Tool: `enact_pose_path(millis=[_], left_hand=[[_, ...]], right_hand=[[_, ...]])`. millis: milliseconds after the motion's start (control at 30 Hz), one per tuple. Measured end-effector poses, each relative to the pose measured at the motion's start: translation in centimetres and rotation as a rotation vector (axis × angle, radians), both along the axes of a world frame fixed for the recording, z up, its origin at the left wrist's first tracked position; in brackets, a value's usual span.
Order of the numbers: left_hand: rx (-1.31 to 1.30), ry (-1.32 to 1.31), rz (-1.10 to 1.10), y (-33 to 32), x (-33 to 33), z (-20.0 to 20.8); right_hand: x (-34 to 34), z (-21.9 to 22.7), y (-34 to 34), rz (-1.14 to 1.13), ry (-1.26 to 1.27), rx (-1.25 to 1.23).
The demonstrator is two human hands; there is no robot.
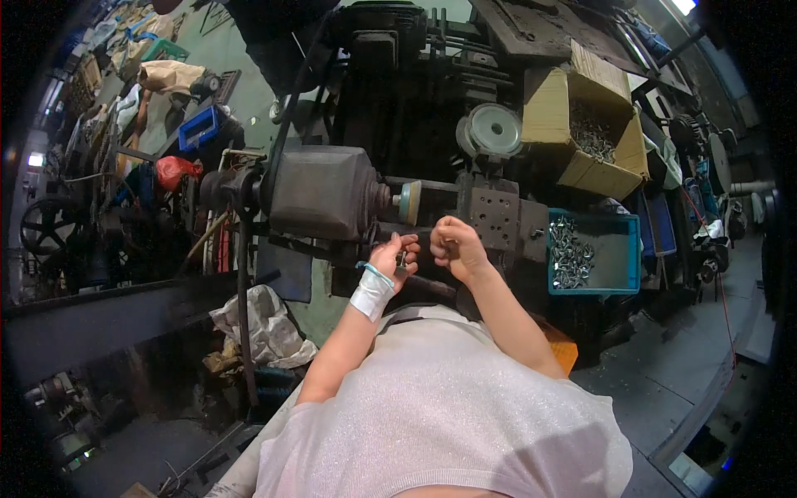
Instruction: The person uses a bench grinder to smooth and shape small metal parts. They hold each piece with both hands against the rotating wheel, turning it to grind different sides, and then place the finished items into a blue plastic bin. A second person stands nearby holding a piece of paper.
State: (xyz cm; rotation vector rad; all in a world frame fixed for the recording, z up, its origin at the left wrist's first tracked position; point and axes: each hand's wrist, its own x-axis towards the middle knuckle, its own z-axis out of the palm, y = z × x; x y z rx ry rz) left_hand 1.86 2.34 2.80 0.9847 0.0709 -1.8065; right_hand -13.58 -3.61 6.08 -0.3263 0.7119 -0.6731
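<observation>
My left hand [393, 259], its wrist wrapped in a silvery white band [372, 293], is held before the dark machine with the fingers curled. A small dark glint shows between those fingers, too small to name. Close by on the right, my right hand [457, 246] is closed, thumb side up, and what it may hold is hidden. The two hands are apart. Just beyond them is a round wheel [410, 202] with a pale rim on the machine's spindle, left of a metal block with holes [496, 217]. Small shiny metal parts [571, 259] lie in a teal tray [633, 253] at the right.
A boxy dark machine housing [322, 195] stands left of the wheel. Farther right, an open cardboard box [599, 176] holds many small metal parts. A round metal disc [493, 130] rises behind the block. A white sack [267, 328] lies on the floor at lower left.
</observation>
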Motion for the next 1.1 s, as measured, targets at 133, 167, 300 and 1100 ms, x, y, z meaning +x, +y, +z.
enact_pose_path(millis=[133, 167, 300, 1100], left_hand=[[-0.064, -0.188, -0.047, 0.3, -0.4, 0.4], [-0.093, -0.233, -0.06, 0.4, -0.5, 0.1], [-0.188, -0.473, -0.042, 0.2, -0.9, -1.1], [-0.41, -0.848, -0.171, -0.4, -1.0, -1.0]], right_hand=[[1.4, -0.2, 1.7, 0.194, 0.607, -0.69], [1.5, -0.1, 2.1, 0.283, 0.625, -0.668], [2.1, 1.3, 2.9, 0.349, 0.713, -0.74], [1.7, -2.8, 0.4, -0.06, 0.718, -0.405]])
